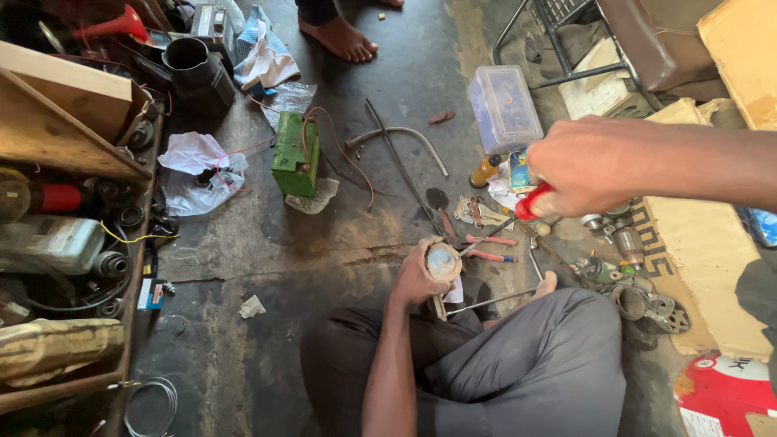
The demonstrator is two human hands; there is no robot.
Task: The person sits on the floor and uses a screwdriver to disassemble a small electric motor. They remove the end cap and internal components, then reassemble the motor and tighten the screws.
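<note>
While the left hand (pixel 417 279) clamps a small round metal part (pixel 443 261) above the knee, the right hand (pixel 591 166) grips a red-handled screwdriver (pixel 530 204), tip on it. Work looks midway; pliers (pixel 488 247) lie unused on the floor (pixel 324 243).

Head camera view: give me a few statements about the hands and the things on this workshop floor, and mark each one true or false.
1. The left hand holds a round cylindrical metal part with a bluish-grey top. True.
2. The right hand grips a red-handled tool. True.
3. The green rectangular battery box stands on the wooden shelf. False: it stands on the dark concrete floor, with wires leading from it.
4. The clear plastic lidded box lies in the person's lap. False: it sits on the floor beyond the right hand.
5. Red-handled pliers lie on the floor beside the held part. True.
</note>
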